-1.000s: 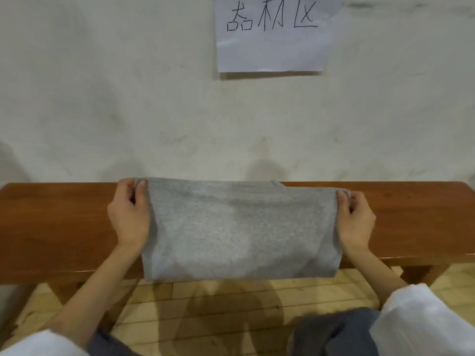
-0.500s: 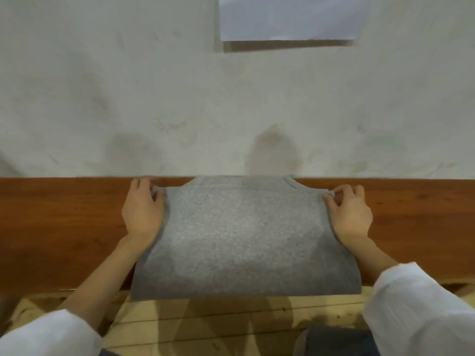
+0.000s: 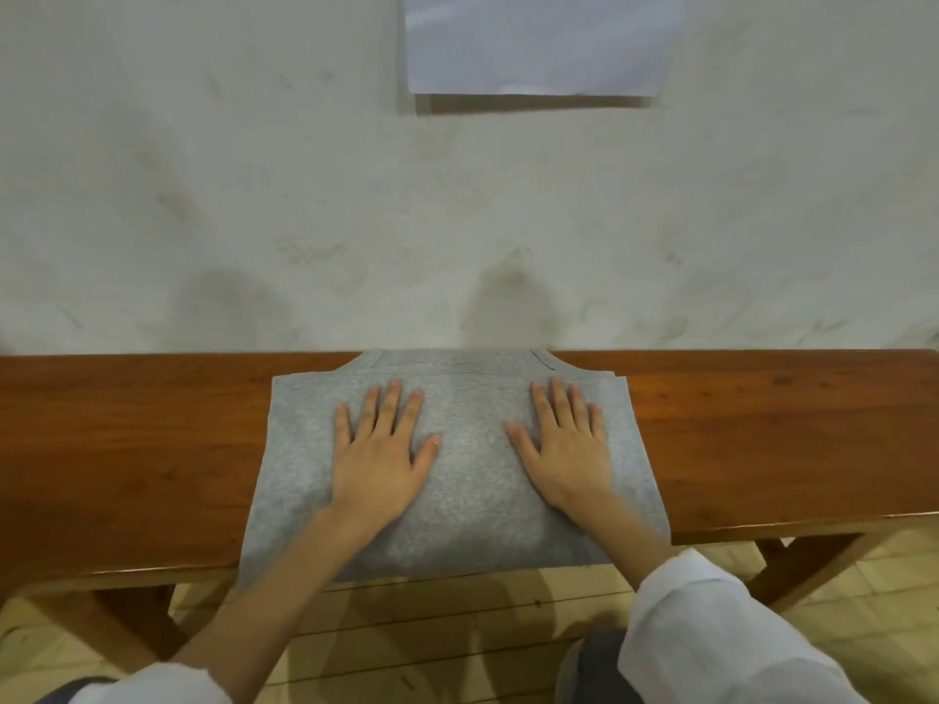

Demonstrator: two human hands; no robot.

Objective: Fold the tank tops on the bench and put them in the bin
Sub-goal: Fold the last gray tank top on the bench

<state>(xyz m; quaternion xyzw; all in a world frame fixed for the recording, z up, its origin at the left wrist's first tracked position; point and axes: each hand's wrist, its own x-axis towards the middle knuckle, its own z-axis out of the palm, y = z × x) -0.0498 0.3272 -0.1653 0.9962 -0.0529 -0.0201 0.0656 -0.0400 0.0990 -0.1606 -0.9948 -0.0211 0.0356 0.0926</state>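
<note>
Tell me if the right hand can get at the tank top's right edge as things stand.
Probably yes. The right hand lies flat on the tank top, just inside that edge, and only bare bench lies beside it; nothing blocks the way.

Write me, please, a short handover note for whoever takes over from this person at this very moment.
Left hand: open, pressing flat on the tank top.
Right hand: open, pressing flat on it too.
The grey tank top lies on the bench, and its near edge hangs over the front.
Done: it looks folded once.
Left: any further folds, then put it in the bin, which is not in view.
</note>
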